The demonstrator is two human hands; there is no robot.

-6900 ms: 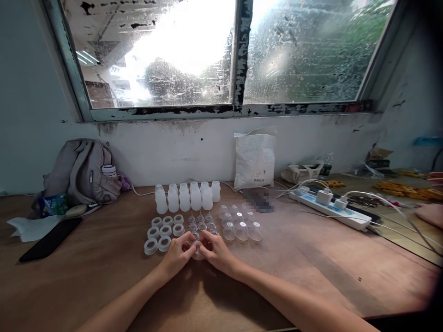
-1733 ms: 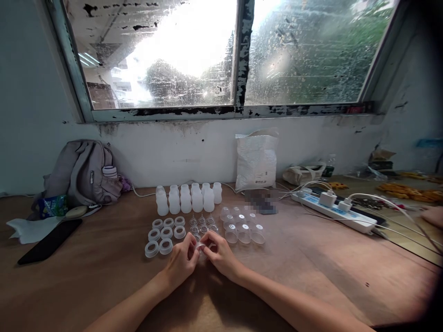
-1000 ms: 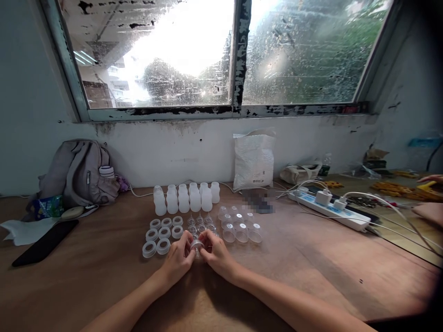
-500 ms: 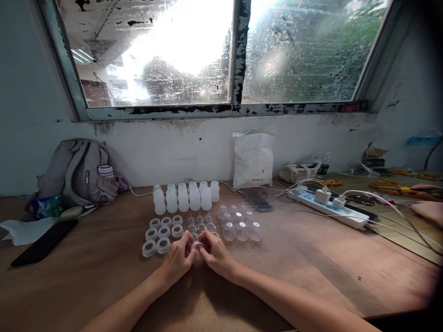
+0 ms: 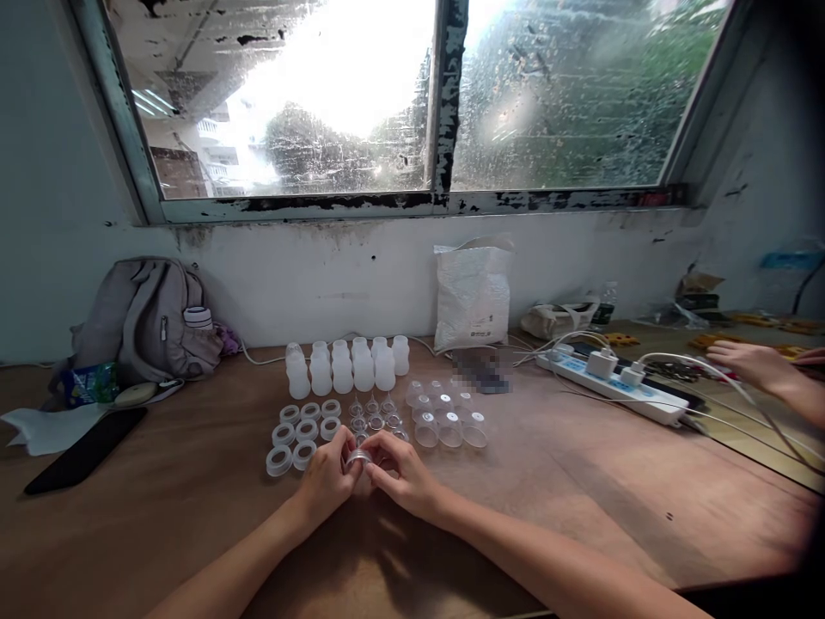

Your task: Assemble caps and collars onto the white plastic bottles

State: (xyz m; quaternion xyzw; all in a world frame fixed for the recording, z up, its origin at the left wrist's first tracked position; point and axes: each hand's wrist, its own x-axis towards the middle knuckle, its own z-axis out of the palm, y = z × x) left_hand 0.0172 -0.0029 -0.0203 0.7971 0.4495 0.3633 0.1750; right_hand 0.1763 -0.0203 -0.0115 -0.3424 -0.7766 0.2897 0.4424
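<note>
Brown wooden tabletop (image 5: 547, 503), scuffed and slightly glossy, spreads around the fingers, running back to a stained white wall (image 5: 322, 279) under a streaked, peeling-framed window (image 5: 547, 103). Between the two sets of fingertips, just above the wood, sits a translucent ring (image 5: 358, 458). The left hand (image 5: 326, 475) pinches it from its side, and the right hand (image 5: 406, 479) grasps the opposite edge between thumb and forefinger, the grip looking light. Whether anything is seated inside the ring is hidden by the fingers.

For good handling, I would let one hand steady the rim while the other presses or turns in small, even amounts, thumbs level with each other, because a smooth, thin edge like this may slip or flex if squeezed on one side only. Working low over the table seems wise.

Just left of the fingers stand frosted collars (image 5: 308, 438), squat and stepped, in short rows. Directly beyond the fingertips are clear teats (image 5: 375, 422), soft-looking, with narrow points above wide bases. To their right, glassy domed caps (image 5: 449, 435) rest mouth down. Farther out, behind the teats, milky waisted bottles (image 5: 342, 370) form a matte line, well apart from the hands.
</note>
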